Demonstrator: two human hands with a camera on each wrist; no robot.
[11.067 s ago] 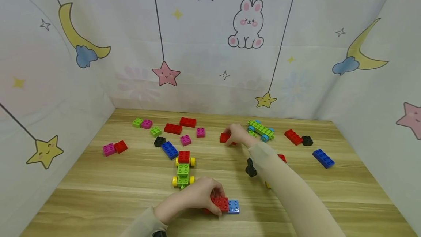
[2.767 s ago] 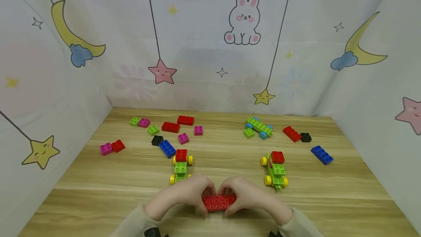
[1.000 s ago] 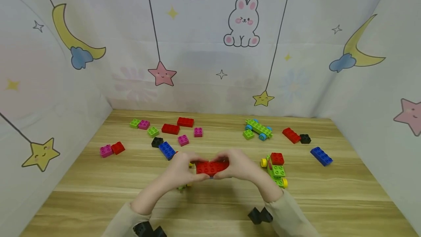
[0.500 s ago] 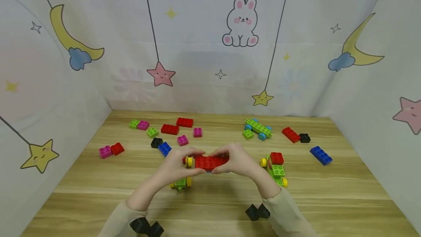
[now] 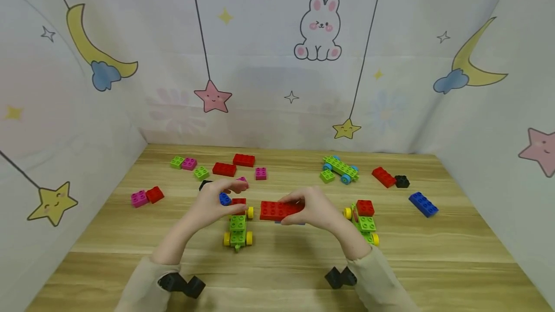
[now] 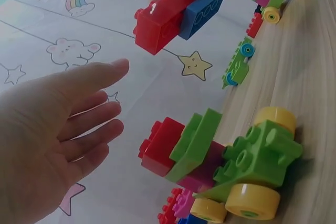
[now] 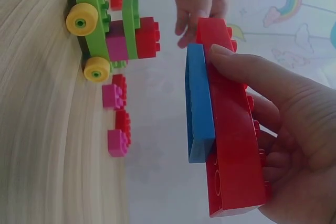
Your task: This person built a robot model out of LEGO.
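Note:
My right hand (image 5: 315,210) holds a red brick assembly (image 5: 271,211) above the table, thumb on its near side and fingers on the far side. A shorter blue brick (image 7: 200,108) is attached under the red part, offset from both ends. My left hand (image 5: 211,206) is apart from it on the left, fingers spread from the thumb and nothing between them. Just below and beside the left hand stands a green toy car (image 5: 237,225) with yellow wheels and a red brick on top; the left wrist view shows it close by.
A second similar car (image 5: 366,224) stands right of my right hand. A green chassis (image 5: 341,167) with blue wheels is at the back. Loose red, pink, green and black bricks lie at the back left. A blue brick (image 5: 423,204) and a red brick (image 5: 383,177) lie right.
Both hands pressed the red assembly low on the table, then lifted it. My left hand has now let go and moved left; the right hand keeps hold.

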